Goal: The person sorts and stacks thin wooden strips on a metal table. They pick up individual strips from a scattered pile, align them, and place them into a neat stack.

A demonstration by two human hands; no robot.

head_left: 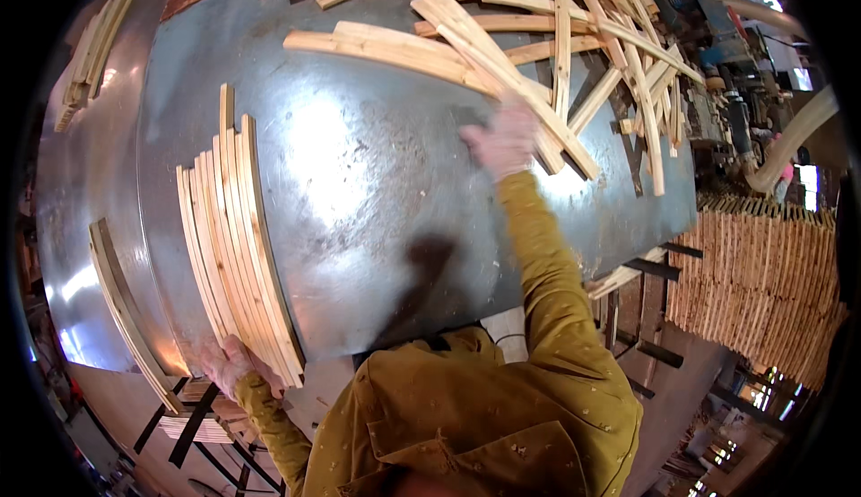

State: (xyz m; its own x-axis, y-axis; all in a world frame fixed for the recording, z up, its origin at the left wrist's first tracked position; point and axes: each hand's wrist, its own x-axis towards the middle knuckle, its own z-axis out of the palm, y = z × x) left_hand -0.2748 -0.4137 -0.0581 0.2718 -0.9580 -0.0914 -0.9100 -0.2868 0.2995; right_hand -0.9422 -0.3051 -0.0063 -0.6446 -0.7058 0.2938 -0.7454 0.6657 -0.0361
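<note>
My right hand (507, 141) is stretched far out over the metal table, thumb apart from the fingers. Its slightly blurred fingertips reach the near edge of a loose heap of wooden slats (502, 66), beside two long pale ones lying slantwise. My left hand (229, 364) rests at the near end of a row of wooden slats (235, 219), its fingers apart and against the row's lower left side. These slats are slightly curved and lie side by side, with two sticking out farther at the far end.
A single curved slat (130, 313) overhangs the table's near left edge. More slats (99, 44) lie at the far left. The shiny metal tabletop (377, 201) stretches between row and heap. At the right stands a tall stack of wooden pieces (753, 286), with machinery (740, 111) behind.
</note>
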